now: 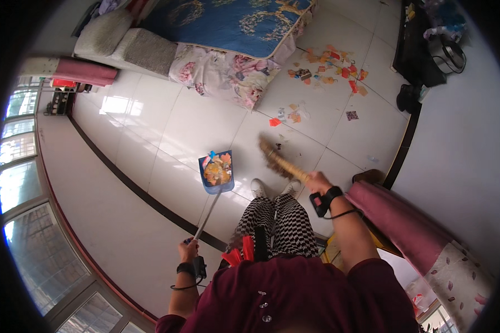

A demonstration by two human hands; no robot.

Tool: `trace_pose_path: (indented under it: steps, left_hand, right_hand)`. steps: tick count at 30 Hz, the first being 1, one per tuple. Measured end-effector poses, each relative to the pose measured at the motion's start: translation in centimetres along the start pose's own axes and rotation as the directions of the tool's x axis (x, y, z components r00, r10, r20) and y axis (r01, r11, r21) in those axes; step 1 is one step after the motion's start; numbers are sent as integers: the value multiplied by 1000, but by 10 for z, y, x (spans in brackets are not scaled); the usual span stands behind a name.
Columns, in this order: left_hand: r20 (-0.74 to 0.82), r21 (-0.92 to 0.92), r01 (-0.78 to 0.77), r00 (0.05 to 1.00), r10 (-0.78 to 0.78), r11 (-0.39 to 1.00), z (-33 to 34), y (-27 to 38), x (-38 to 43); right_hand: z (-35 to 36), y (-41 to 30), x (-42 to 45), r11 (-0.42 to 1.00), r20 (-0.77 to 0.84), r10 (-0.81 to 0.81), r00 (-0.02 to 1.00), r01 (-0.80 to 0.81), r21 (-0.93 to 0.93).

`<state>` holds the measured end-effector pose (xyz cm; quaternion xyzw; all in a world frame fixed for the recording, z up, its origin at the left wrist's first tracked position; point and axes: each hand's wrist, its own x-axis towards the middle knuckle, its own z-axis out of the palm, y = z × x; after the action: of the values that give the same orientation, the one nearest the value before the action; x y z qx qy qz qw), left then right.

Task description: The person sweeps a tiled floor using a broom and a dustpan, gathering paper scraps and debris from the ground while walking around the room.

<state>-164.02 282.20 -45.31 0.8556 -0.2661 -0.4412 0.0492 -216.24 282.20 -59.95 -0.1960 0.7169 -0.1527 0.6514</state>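
My left hand (188,250) grips the thin metal handle (208,214) of a blue dustpan (223,190), which rests on the tiles left of my feet. Crumpled orange, yellow and blue scraps (218,170) fill much of the pan. In my right hand (318,182) is the pale handle of a broom (293,170); its brown bristles (277,164) are blurred, just ahead of my shoes. Beyond the broom lie a red scrap (275,122) and a clear wrapper (281,113). A wider spread of red and orange scraps (345,71) covers the floor farther off.
A bed with a blue patterned cover (233,25) and floral cloth (221,68) stands ahead. A dark cabinet (418,45) bears a metal pot (446,54) at the far right. Pink curtains (393,212) hang beside my right arm. Windows (41,249) line the left wall.
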Motion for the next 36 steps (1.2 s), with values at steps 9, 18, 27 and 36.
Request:
trace_pose_path:
  steps: [9, 18, 27, 36]
  left_hand:
    - [112, -29, -21, 993, 24, 999, -7, 19, 13]
    - [182, 3, -66, 981, 65, 998, -17, 22, 68]
    - [176, 109, -95, 982, 75, 990, -26, 35, 74]
    - [174, 110, -157, 975, 137, 981, -12, 58, 69]
  right_hand:
    - [23, -40, -49, 981, -413, -127, 902, 175, 79]
    - [33, 28, -120, 986, 15, 158, 987, -158, 61]
    - [-32, 10, -40, 986, -419, -39, 907, -34, -164]
    - [1, -56, -63, 933, -268, 46, 962, 54, 355]
